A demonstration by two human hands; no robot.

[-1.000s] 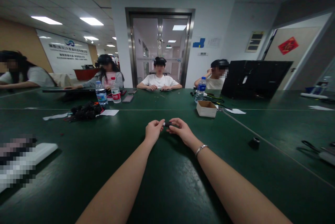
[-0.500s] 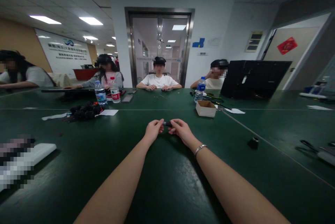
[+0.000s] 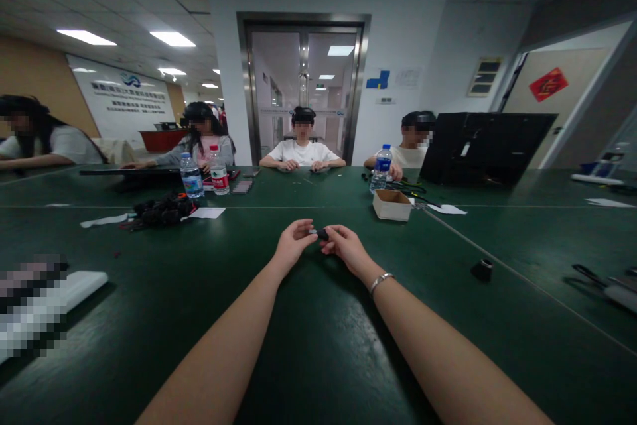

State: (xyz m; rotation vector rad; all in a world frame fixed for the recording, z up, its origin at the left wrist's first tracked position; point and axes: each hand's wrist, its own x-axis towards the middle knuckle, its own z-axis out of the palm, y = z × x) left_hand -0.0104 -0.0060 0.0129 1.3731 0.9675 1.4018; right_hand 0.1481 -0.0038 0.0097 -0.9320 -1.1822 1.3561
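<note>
Both my arms reach out over the dark green table (image 3: 308,345). My left hand (image 3: 291,246) and my right hand (image 3: 346,247) meet at the middle, fingertips pinched on a small black part (image 3: 321,234) held just above the tabletop. A silver bracelet (image 3: 381,281) sits on my right wrist. The part is too small to make out its shape.
A small cardboard box (image 3: 393,205) stands beyond my hands to the right, with a water bottle (image 3: 382,168) and a black case (image 3: 485,148) behind it. A pile of black parts (image 3: 162,210) and two bottles (image 3: 192,175) lie far left. A small black cap (image 3: 482,269) sits right. Several people sit around the table.
My hands have shifted slightly, with the left fingers curling closer over the black part. The person at the far right has lowered an arm.
</note>
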